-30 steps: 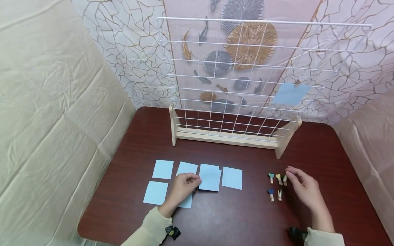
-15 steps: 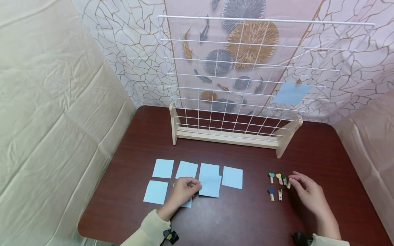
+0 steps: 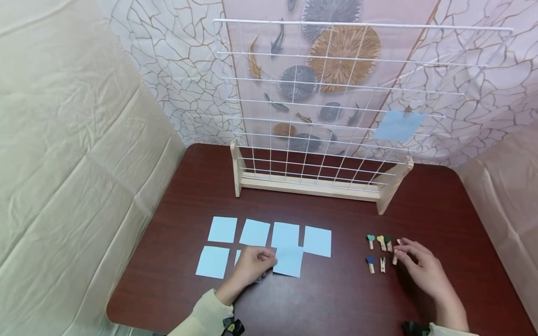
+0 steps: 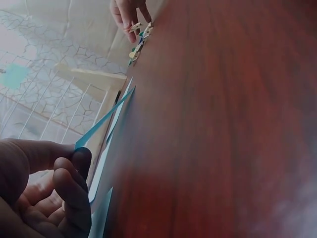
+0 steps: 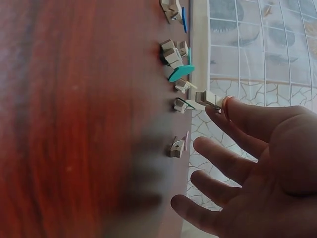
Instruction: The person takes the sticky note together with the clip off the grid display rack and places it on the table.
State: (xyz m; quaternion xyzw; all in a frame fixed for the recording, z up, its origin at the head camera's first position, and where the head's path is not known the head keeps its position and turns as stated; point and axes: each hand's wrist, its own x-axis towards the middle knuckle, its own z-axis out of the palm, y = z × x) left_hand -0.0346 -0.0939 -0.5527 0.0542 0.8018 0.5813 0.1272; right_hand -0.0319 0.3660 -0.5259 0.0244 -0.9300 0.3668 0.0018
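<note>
My left hand [image 3: 252, 266] pinches the edge of a light blue paper square [image 3: 288, 261] between thumb and fingertips. In the left wrist view this paper square [image 4: 105, 119] is seen edge-on, tilted above the table. Between thumb and index finger, my right hand [image 3: 426, 273] pinches a small wooden clothespin [image 5: 208, 98], its other fingers spread. In the head view the held clothespin [image 3: 395, 258] is just right of several others lying on the table, among them a teal heart one [image 3: 371, 241], a yellow heart one [image 3: 381, 242] and a blue one [image 3: 370, 264].
Several more blue paper squares [image 3: 222, 229] lie in rows at the left and middle of the table [image 3: 319, 298]. Behind stands a white wire grid [image 3: 319, 85] on a wooden base [image 3: 311, 187]. One blue paper square [image 3: 399, 127] is clipped to its right side.
My left hand has drawn its paper square toward me, uncovering more of the one behind. My right hand has moved slightly right and nearer to me, taking the clothespin away from the others.
</note>
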